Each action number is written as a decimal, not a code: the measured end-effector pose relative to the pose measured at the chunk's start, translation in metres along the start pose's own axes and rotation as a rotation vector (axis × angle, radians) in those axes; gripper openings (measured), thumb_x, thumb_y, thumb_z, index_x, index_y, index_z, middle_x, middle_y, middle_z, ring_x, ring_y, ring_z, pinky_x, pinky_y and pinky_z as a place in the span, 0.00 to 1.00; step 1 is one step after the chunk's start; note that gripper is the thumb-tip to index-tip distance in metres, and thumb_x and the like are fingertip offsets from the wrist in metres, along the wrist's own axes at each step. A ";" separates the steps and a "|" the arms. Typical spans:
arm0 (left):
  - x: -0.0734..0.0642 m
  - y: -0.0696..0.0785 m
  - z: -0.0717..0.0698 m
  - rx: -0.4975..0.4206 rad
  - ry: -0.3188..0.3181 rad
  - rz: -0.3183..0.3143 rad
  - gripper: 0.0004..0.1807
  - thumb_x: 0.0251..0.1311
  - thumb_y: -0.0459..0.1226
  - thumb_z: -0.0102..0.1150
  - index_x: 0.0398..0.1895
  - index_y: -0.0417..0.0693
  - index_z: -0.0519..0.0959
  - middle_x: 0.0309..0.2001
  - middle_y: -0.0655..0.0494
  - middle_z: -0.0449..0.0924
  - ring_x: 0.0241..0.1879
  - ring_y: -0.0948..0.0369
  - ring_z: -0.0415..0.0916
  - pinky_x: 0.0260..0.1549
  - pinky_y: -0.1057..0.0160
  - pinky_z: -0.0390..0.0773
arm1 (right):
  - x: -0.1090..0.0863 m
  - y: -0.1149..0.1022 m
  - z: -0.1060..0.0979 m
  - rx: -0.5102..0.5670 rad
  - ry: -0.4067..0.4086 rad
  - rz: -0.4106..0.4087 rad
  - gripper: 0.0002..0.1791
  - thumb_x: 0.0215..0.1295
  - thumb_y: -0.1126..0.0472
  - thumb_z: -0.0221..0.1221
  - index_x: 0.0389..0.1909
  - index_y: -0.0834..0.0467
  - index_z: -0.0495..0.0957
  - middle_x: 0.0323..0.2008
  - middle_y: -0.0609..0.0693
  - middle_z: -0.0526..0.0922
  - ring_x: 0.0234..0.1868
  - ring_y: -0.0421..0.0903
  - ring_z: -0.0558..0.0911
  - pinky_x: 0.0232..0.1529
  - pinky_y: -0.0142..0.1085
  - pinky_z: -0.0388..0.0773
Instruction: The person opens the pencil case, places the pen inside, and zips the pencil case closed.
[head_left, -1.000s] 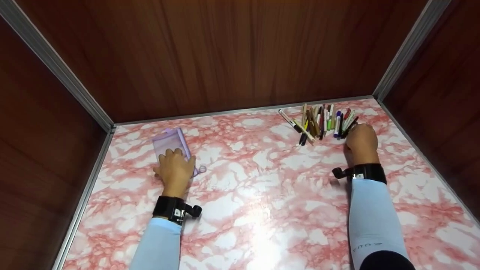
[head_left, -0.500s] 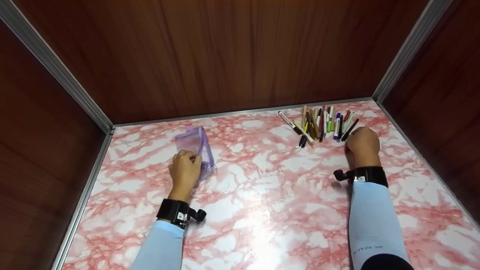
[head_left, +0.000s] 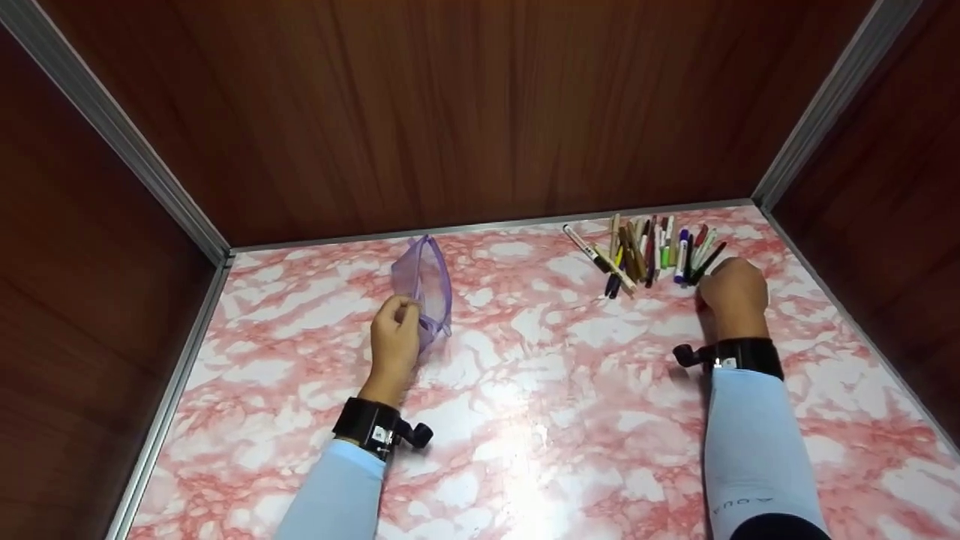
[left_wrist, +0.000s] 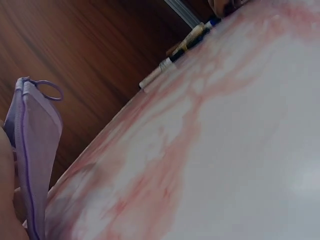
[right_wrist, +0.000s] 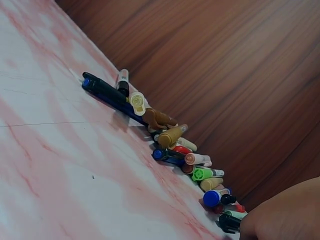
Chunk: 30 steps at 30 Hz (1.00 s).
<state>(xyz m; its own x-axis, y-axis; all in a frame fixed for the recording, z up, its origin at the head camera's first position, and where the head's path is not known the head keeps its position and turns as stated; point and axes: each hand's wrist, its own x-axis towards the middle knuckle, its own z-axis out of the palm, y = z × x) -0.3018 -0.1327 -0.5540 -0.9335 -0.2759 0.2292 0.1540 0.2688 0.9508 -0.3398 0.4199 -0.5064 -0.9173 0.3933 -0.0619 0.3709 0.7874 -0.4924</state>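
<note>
Purple mesh pouch (head_left: 434,281) at the left hand (head_left: 394,337), thumb and fingers pinching its near-left edge; bulk of the pouch lies beyond and to the right of the knuckles. Long axis runs away from the person, upper end toward the brown rear panel (head_left: 480,112). Edge bands bow apart in a lens shape, gap facing right. Left wrist view: pouch stands upright, a purple ring (left_wrist: 61,93) at its top corner.

Markers bunched far right on the red-and-white bench (head_left: 510,390), well apart from the pouch, most pointing toward the panel. White marker (head_left: 585,246) slants at the left end, black cap nearer the person. Black pen (head_left: 709,262) tilts the other way, just beside the right hand (head_left: 735,296). That hand's fingertips are hidden; cannot tell whether it grips anything.
</note>
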 end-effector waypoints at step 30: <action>-0.010 0.000 0.013 -0.297 -0.028 0.014 0.07 0.73 0.28 0.60 0.41 0.30 0.85 0.40 0.40 0.86 0.38 0.63 0.79 0.39 0.69 0.78 | -0.043 -0.140 0.013 1.104 -0.184 -0.107 0.25 0.75 0.67 0.71 0.71 0.62 0.85 0.39 0.44 0.94 0.34 0.39 0.92 0.38 0.30 0.91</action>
<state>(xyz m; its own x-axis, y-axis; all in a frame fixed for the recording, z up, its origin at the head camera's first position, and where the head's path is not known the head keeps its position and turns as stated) -0.2971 -0.1178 -0.5593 -0.9386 -0.2472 0.2408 0.2510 -0.0103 0.9679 -0.3545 0.2872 -0.4458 -0.9780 0.2011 -0.0553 0.0409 -0.0752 -0.9963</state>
